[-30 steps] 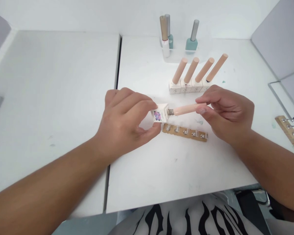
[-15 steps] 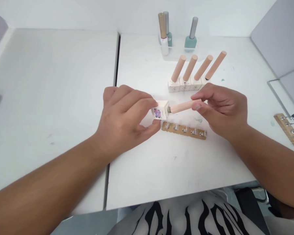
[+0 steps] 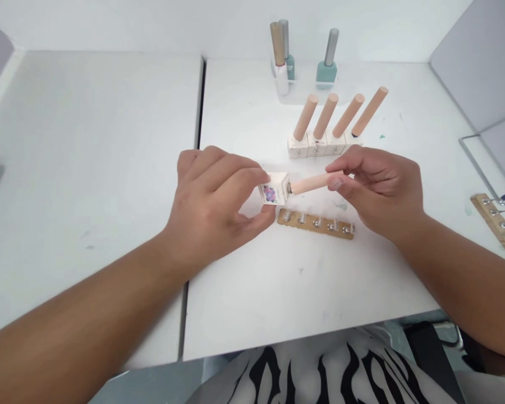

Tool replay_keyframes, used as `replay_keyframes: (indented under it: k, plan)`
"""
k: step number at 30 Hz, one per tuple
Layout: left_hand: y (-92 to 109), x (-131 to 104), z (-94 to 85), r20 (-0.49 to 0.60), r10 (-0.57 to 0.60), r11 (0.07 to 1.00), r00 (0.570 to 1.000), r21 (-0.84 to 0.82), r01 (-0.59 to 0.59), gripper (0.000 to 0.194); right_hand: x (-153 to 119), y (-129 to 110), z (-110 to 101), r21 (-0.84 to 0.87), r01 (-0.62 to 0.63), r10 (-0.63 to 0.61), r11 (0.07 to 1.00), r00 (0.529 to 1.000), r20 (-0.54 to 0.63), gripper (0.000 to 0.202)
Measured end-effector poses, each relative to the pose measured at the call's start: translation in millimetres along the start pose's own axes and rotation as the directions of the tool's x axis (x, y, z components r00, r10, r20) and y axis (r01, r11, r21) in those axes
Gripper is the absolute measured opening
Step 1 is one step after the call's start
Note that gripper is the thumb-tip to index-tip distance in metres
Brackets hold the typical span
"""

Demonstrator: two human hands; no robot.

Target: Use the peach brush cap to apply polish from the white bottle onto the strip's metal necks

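Observation:
Between thumb and fingers, my left hand (image 3: 219, 207) grips a square white nail polish bottle (image 3: 276, 189) with a purple flower print, tipped on its side. My right hand (image 3: 379, 188) pinches the far end of its long peach cap (image 3: 313, 183). The cap's near end sits at the bottle's neck; I cannot tell whether it is still screwed on. Just below the bottle lies a wooden strip (image 3: 315, 224) with several clear nail tips on round metal mounts. Behind my right hand stands a row of white bottles (image 3: 317, 146) with matching peach caps.
At the back, a clear tray (image 3: 294, 96) holds a white bottle with a gold cap (image 3: 281, 78) and teal bottles (image 3: 326, 73) with silver caps. Another wooden strip (image 3: 494, 224) with dark nail tips lies at the right edge. A dark seam (image 3: 201, 106) divides the tabletop.
Almost nothing differs. My right hand has shifted very slightly left, still on the cap, while my left hand keeps hold of the bottle.

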State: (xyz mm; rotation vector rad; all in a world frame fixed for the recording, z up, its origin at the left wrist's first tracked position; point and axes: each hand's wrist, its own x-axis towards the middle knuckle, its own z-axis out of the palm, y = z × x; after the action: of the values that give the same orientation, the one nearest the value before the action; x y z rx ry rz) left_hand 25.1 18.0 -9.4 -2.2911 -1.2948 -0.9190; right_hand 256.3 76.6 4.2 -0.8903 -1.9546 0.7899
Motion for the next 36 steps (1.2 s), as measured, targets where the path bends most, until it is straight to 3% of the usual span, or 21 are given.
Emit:
replay_keyframes:
  k: [4,9,19,30,36]
  plan:
    - [1.7,0.8,-0.7,0.01,-0.024,1.0,1.0,-0.011,0.024,0.023,-1.4,0.8,-1.8,0.016,-0.035,0.035,0.999,0.999,-0.016,0.006]
    - [2.9,1.4,-0.9,-0.002,-0.059,0.996,0.998,-0.072,0.059,0.025,-1.6,8.6,-5.7,0.153,-0.097,0.105,0.984,0.993,-0.047,0.005]
    - [3.3,1.9,-2.2,0.033,-0.172,0.954,0.985,-0.245,0.175,0.025,7.4,16.9,-8.4,0.415,-0.252,0.285,0.874,0.958,-0.019,0.013]
    - [2.1,0.5,-3.1,0.078,-0.23,0.908,0.97,-0.341,0.243,0.022,11.9,18.1,-11.0,0.458,-0.367,0.384,0.81,0.921,0.058,0.012]
    - [-0.1,-3.8,-5.6,0.143,-0.322,0.876,0.936,-0.331,0.351,0.016,12.2,17.0,-13.5,0.463,-0.382,0.388,0.8,0.918,0.088,0.012]
